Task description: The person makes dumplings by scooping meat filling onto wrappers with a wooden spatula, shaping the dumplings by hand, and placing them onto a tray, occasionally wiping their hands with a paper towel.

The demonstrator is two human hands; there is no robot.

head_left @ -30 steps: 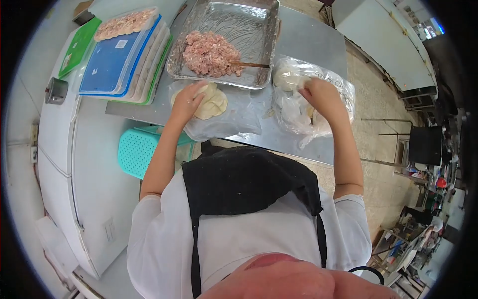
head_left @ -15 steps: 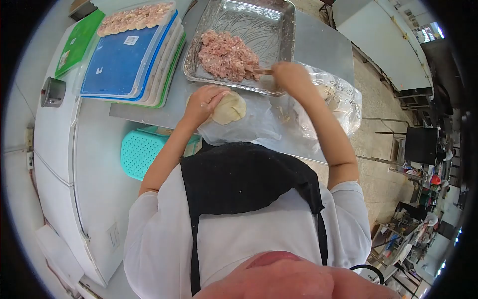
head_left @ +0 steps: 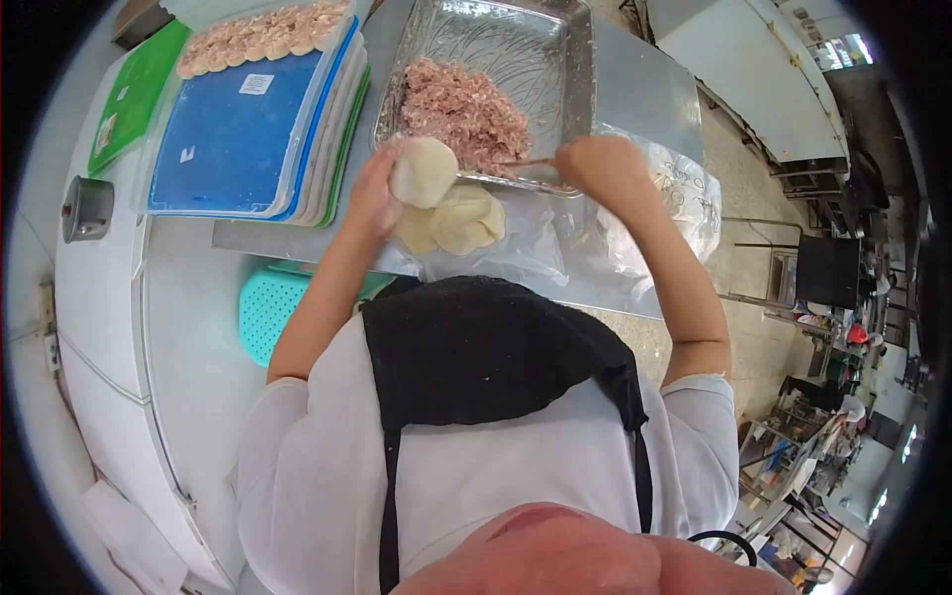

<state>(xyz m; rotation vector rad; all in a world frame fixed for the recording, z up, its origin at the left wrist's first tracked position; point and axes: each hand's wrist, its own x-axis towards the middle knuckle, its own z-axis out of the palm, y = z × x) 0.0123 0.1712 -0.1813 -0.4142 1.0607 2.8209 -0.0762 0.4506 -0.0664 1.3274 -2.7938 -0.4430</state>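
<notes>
My left hand [head_left: 373, 190] holds one round dough wrapper [head_left: 423, 172] up beside the near left corner of the metal tray [head_left: 583, 89]. Just below it, more wrappers [head_left: 466, 220] lie overlapping on a plastic bag [head_left: 516, 248]. My right hand [head_left: 602, 169] is closed around the handle of a flat wooden spatula [head_left: 535, 162] at the tray's near right corner. The spatula's far end touches the mound of minced meat [head_left: 461, 109] in the tray.
Stacked containers with a blue lid [head_left: 228, 139] stand at the left, meat-topped dough pieces [head_left: 263, 40] in the top one. A clear plastic bag [head_left: 684, 198] lies on the metal table [head_left: 650, 89] at the right. A turquoise stool [head_left: 268, 307] sits below the table.
My left hand has lifted a wrapper off the pile. My right hand has left the clear bag at the right and taken hold of the spatula in the tray.
</notes>
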